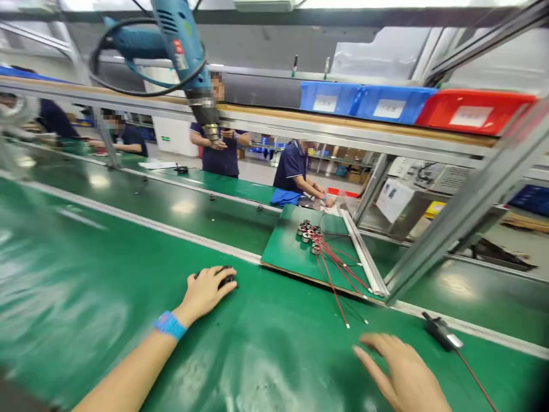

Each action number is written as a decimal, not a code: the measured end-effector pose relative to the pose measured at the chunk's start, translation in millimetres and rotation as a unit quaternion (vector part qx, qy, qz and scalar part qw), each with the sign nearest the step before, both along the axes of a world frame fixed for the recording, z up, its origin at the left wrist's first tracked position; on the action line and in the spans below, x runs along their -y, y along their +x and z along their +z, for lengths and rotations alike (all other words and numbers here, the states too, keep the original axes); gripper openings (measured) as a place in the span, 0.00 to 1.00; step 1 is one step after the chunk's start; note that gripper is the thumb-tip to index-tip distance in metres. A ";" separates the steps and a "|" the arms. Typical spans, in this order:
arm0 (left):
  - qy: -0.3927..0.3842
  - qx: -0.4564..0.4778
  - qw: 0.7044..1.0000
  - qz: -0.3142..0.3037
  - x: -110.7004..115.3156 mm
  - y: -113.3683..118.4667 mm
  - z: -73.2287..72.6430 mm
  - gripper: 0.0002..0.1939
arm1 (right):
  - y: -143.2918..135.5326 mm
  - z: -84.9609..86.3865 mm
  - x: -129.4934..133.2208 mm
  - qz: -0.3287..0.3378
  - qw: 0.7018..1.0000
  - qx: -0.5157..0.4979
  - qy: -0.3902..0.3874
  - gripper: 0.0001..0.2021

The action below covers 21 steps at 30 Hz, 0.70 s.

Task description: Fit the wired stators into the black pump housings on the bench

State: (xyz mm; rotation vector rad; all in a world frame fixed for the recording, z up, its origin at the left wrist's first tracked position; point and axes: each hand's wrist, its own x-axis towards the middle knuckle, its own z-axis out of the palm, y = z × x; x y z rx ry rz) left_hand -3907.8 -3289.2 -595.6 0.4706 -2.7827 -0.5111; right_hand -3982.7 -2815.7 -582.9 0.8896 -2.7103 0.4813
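Note:
My left hand (210, 289), with a blue band at the wrist, rests on the green mat with its fingers curled over a small black object (226, 279). Most of that object is hidden under the fingers, so its kind does not show. At the lower right my right hand (403, 369) hovers over the mat, slightly blurred, thumb and fingers apart and holding nothing. Beyond it to the right lies a black device (441, 332) with a light end and a thin red cable. Small round metal parts with red wires (311, 233) sit clustered on a green board (287, 246), some wires overhanging its front edge.
A blue heat gun (182, 51) hangs with its nozzle down at upper left. Overhead, a shelf carries blue bins (386, 103) and a red bin (474, 111). A slanted metal post (454, 212) rises at the right. Several co-workers (294, 171) are across the line.

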 end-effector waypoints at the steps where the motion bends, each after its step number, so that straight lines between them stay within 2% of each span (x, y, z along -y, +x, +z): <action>1: -0.006 -0.001 0.999 -0.048 -9.6 0.1 -2.8 0.18 | -16.1 9.6 21.4 0.006 1.000 -0.009 -0.002 0.18; 3: -0.015 -0.001 0.989 -0.150 -29.0 1.8 -6.5 0.17 | -51.3 27.4 65.8 0.017 1.000 -0.022 0.009 0.18; 5: -0.022 -0.007 0.974 -0.226 -48.4 1.9 -7.5 0.16 | -87.1 39.2 106.5 -0.013 0.997 -0.063 0.049 0.16; 9: -0.065 0.012 0.962 -0.265 -88.9 -6.1 -9.4 0.10 | -147.1 43.4 161.3 -0.053 0.990 -0.103 0.085 0.16; 10: -0.081 0.032 0.960 -0.267 -98.6 -8.4 -11.6 0.14 | -158.2 42.6 168.8 -0.059 0.988 -0.107 0.096 0.17; 13: -0.077 0.071 0.949 -0.299 -122.2 -12.9 -22.2 0.39 | -182.6 43.0 180.5 -0.064 0.983 -0.115 0.127 0.18; 15: -0.005 0.048 0.940 -0.338 -132.7 -13.0 -29.1 0.48 | -192.4 46.7 182.8 -0.056 0.983 -0.114 0.134 0.17; 18: 0.151 -0.021 0.923 -0.353 -143.6 -9.9 -33.4 0.50 | -195.9 53.3 180.9 -0.038 0.986 -0.106 0.120 0.17; 21: 0.260 -0.063 0.915 -0.303 -150.8 -4.4 -32.3 0.37 | -178.5 52.7 169.3 -0.012 0.993 -0.076 0.088 0.13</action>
